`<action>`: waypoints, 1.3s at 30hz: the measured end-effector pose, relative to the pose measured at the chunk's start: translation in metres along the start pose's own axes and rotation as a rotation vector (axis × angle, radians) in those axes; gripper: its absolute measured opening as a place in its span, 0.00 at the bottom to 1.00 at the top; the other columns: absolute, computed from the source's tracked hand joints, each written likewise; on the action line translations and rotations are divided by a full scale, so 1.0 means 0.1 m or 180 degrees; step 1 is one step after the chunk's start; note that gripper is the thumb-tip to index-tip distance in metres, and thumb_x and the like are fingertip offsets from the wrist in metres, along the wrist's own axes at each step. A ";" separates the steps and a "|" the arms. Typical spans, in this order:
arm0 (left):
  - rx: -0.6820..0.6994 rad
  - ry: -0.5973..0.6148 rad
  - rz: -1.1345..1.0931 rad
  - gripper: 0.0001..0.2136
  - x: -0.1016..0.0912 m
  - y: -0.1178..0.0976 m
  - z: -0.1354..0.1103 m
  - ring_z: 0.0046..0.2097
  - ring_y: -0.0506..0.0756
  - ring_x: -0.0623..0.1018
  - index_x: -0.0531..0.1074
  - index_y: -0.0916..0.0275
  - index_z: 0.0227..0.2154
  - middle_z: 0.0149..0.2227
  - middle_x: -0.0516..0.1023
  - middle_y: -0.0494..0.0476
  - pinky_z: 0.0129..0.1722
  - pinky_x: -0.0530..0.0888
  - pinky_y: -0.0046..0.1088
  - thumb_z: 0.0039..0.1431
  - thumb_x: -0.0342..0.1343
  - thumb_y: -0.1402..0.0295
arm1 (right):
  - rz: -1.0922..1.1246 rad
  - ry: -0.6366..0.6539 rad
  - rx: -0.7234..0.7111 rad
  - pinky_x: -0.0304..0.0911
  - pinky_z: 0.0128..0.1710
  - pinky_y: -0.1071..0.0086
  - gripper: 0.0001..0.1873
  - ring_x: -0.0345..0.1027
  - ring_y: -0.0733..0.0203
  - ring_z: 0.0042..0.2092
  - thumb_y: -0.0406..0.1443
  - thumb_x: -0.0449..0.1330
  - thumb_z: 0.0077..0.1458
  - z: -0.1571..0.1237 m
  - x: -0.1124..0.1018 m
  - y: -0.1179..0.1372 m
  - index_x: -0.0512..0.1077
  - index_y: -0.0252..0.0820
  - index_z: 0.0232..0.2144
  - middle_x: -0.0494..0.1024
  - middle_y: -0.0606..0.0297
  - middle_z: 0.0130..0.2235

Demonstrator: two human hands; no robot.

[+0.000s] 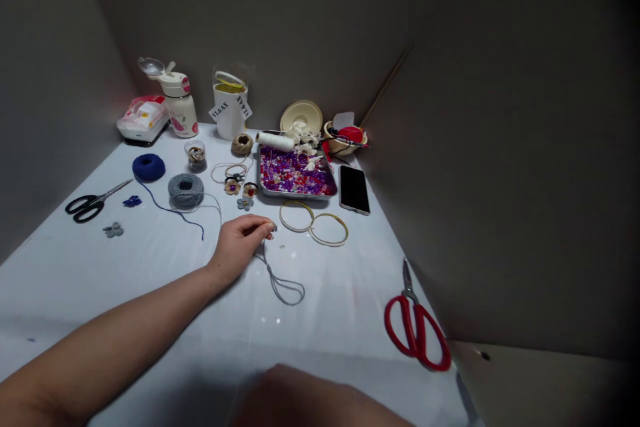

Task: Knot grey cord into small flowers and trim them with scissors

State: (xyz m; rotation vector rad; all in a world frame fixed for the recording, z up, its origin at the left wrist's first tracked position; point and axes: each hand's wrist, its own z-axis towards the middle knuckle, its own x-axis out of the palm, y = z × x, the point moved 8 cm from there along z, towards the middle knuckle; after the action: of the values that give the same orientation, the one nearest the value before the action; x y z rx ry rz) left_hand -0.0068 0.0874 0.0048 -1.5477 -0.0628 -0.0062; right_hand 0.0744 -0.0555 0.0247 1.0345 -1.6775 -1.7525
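My left hand [243, 243] reaches over the middle of the table with thumb and fingers pinched together. A tiny greyish bit shows at the fingertips, too small to name. Just below the hand, a looped grey cord [287, 290] lies on the table, its upper end running up to the thumb. A small tan piece [282, 246] rests beside the fingertips. Two joined gold-toned hoops [329, 230] lie to the right. At the bottom edge is a blurred part of my right hand or forearm [320, 400]; its fingers cannot be seen.
Red-handled scissors [417, 330] lie near the right edge, black scissors [97, 201] at left. Blue yarn [149, 167], grey yarn [186, 191] and flower ornaments [245, 203] sit behind. Farther back are a bead tray [297, 195], phone [354, 189], bottle [181, 113] and walls.
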 end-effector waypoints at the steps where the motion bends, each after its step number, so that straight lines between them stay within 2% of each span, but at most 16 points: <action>1: -0.0033 0.0000 -0.0020 0.05 0.00 0.01 0.00 0.30 0.52 0.75 0.78 0.63 0.25 0.26 0.78 0.54 0.33 0.70 0.29 0.48 0.62 0.67 | -0.0127 -0.0040 -0.0001 0.67 0.43 0.63 0.11 0.70 0.57 0.44 0.40 0.55 0.60 -0.01 -0.06 0.06 0.72 0.46 0.44 0.74 0.62 0.47; 3: -0.0098 0.0011 -0.0064 0.06 0.01 0.01 -0.01 0.29 0.52 0.74 0.78 0.63 0.25 0.25 0.77 0.54 0.33 0.70 0.29 0.47 0.62 0.66 | -0.0435 -0.0279 0.0070 0.65 0.38 0.66 0.08 0.71 0.57 0.40 0.37 0.56 0.58 0.00 -0.26 0.16 0.74 0.47 0.39 0.77 0.65 0.39; 5: -0.0151 0.0046 -0.0102 0.07 0.02 0.02 -0.01 0.29 0.52 0.74 0.78 0.63 0.25 0.24 0.77 0.54 0.32 0.70 0.29 0.46 0.63 0.65 | -0.1283 -0.1145 0.0382 0.62 0.33 0.67 0.08 0.70 0.59 0.33 0.35 0.57 0.56 -0.01 -0.68 0.19 0.74 0.46 0.39 0.78 0.64 0.33; 8: -0.0204 0.0198 -0.0106 0.07 0.07 0.03 -0.03 0.29 0.52 0.74 0.78 0.64 0.25 0.23 0.77 0.54 0.33 0.70 0.29 0.47 0.63 0.64 | -0.1989 -0.2508 0.0484 0.58 0.28 0.68 0.12 0.66 0.60 0.28 0.37 0.58 0.55 -0.11 -1.25 0.25 0.72 0.41 0.42 0.74 0.64 0.26; 9: -0.0216 0.0272 -0.0092 0.07 0.09 0.04 -0.04 0.29 0.52 0.74 0.78 0.64 0.25 0.23 0.77 0.54 0.33 0.70 0.28 0.47 0.62 0.65 | -0.2072 -0.2769 0.0447 0.57 0.28 0.69 0.11 0.64 0.61 0.27 0.38 0.57 0.55 -0.13 -1.36 0.24 0.72 0.40 0.40 0.72 0.65 0.25; 11: -0.0222 0.0426 -0.0062 0.07 0.13 0.04 -0.05 0.29 0.52 0.74 0.78 0.64 0.26 0.24 0.77 0.54 0.33 0.69 0.28 0.48 0.62 0.65 | -0.1994 -0.2951 0.0403 0.56 0.28 0.69 0.09 0.62 0.63 0.26 0.38 0.56 0.55 -0.10 -1.48 0.15 0.73 0.40 0.36 0.71 0.66 0.24; 16: -0.0205 0.0587 -0.0019 0.08 0.16 0.05 -0.06 0.29 0.51 0.74 0.78 0.65 0.27 0.26 0.77 0.54 0.33 0.70 0.28 0.50 0.60 0.65 | -0.1328 -0.2838 0.0621 0.54 0.27 0.71 0.11 0.59 0.65 0.26 0.39 0.55 0.53 0.03 -1.44 -0.14 0.73 0.39 0.35 0.66 0.69 0.23; 21: 0.0076 0.0413 0.0189 0.05 0.11 -0.01 -0.05 0.32 0.52 0.75 0.77 0.64 0.26 0.28 0.78 0.55 0.35 0.70 0.28 0.50 0.59 0.68 | -0.0019 -0.2580 0.1060 0.45 0.23 0.71 0.14 0.48 0.68 0.22 0.44 0.62 0.46 0.17 -1.21 -0.47 0.73 0.37 0.29 0.55 0.75 0.19; 24: 0.0353 0.0343 0.0415 0.05 0.09 -0.07 -0.05 0.34 0.52 0.75 0.78 0.64 0.25 0.29 0.78 0.56 0.36 0.70 0.28 0.50 0.59 0.70 | 0.0602 -0.2490 0.1100 0.42 0.22 0.71 0.15 0.46 0.70 0.22 0.45 0.62 0.44 0.25 -1.10 -0.59 0.71 0.37 0.26 0.56 0.75 0.19; 26: 0.0416 0.0364 0.0540 0.05 0.10 -0.09 -0.05 0.33 0.52 0.74 0.78 0.64 0.25 0.29 0.77 0.55 0.36 0.69 0.28 0.51 0.58 0.70 | 0.0717 -0.2396 0.1112 0.42 0.22 0.71 0.14 0.47 0.70 0.22 0.44 0.60 0.45 0.26 -1.07 -0.59 0.68 0.38 0.23 0.58 0.74 0.19; 29: 0.0299 0.0467 0.0601 0.06 0.12 -0.05 -0.04 0.31 0.51 0.74 0.78 0.64 0.25 0.28 0.77 0.55 0.34 0.69 0.28 0.51 0.58 0.68 | 0.0476 -0.2164 0.1111 0.44 0.23 0.72 0.12 0.48 0.70 0.23 0.42 0.57 0.45 0.23 -1.13 -0.48 0.65 0.40 0.21 0.59 0.73 0.20; 33: -0.0271 0.0754 0.0544 0.06 0.17 0.09 -0.03 0.27 0.51 0.73 0.78 0.65 0.26 0.24 0.76 0.55 0.30 0.69 0.28 0.49 0.59 0.67 | -0.0253 -0.1600 0.1241 0.46 0.24 0.72 0.10 0.50 0.68 0.24 0.41 0.55 0.47 0.15 -1.33 -0.19 0.65 0.40 0.21 0.60 0.72 0.21; 36: -0.0700 0.1196 0.0391 0.06 0.27 0.19 -0.07 0.25 0.50 0.71 0.78 0.67 0.26 0.21 0.75 0.54 0.29 0.67 0.27 0.48 0.60 0.68 | -0.0821 -0.1474 0.1145 0.48 0.25 0.72 0.11 0.52 0.67 0.25 0.41 0.54 0.48 0.10 -1.55 0.02 0.65 0.41 0.21 0.60 0.71 0.21; 39: -0.1107 0.1668 0.0034 0.06 0.38 0.26 -0.17 0.24 0.48 0.69 0.77 0.67 0.24 0.19 0.73 0.53 0.28 0.66 0.26 0.47 0.61 0.69 | -0.1514 -0.1722 0.0979 0.51 0.26 0.71 0.10 0.54 0.65 0.26 0.40 0.53 0.51 0.05 -1.73 0.11 0.65 0.42 0.22 0.63 0.70 0.22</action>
State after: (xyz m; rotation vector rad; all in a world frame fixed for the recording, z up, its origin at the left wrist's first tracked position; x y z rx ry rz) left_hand 0.0327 0.0723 -0.0201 -1.8473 0.3792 -0.4319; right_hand 0.1700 0.0830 0.0670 1.2479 -2.2209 -2.2793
